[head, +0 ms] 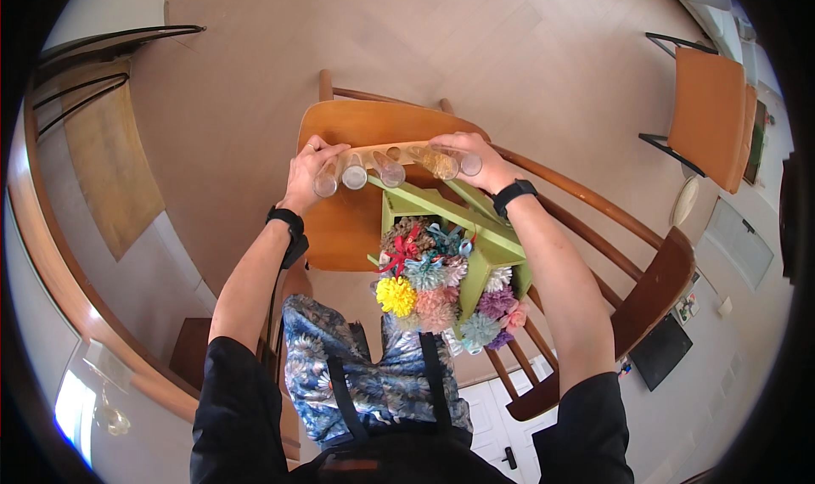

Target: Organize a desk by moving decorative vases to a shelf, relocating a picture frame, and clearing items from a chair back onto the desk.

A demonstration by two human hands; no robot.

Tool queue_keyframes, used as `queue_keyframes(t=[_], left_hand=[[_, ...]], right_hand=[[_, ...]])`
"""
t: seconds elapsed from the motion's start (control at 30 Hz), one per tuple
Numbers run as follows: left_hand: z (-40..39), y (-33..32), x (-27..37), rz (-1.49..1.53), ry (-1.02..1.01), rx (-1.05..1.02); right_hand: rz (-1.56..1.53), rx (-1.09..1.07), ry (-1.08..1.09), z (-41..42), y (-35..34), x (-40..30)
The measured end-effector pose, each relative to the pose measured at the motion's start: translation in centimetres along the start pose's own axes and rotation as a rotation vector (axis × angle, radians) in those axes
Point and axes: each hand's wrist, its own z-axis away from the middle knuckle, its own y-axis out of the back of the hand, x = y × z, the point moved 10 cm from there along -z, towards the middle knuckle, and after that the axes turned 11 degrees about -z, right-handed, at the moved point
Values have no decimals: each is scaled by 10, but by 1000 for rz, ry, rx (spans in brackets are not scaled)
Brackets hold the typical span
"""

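Note:
Both hands hold a pale wooden rack [382,148] that carries several transparent tubes. My left hand [305,173] grips its left end, beside a tube [354,173]. At the other end is my right hand [474,159], its fingers partly hidden behind the tubes. One tube [436,162] has golden bits inside. The rack is above a wooden chair seat [340,229]. Closer to my body, a light-green wooden holder [474,220] bears several pompom-like artificial flowers, among them a yellow one [396,296], and a red ribbon [401,251]. What supports the holder is partly hidden.
The chair's spindled back [656,293] extends to the right, passing behind my right forearm. An orange-brown chair [707,111] stands at the far right. Black metal legs [121,35] stick out at the upper left, near a long wooden edge [83,299]. A white door [509,433] is at the bottom.

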Motion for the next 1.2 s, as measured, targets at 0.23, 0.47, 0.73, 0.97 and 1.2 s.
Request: queue_keyframes(t=[0.23,0.47,0.73,0.97,1.2], left_hand=[[-2,0,21,-40,28,-52],[0,-24,44,119,57,-62],[-6,-51,53,103,-106,33],[81,37,24,142,240,-3],[176,68,72,246,298,188]], right_hand=[[167,16,-69,50,29,-71],[180,48,-394,93,28,-61],[194,28,-560,108,30,-22],[223,94,-389,107,27,-66],[165,213,-331,208,141,-59]])
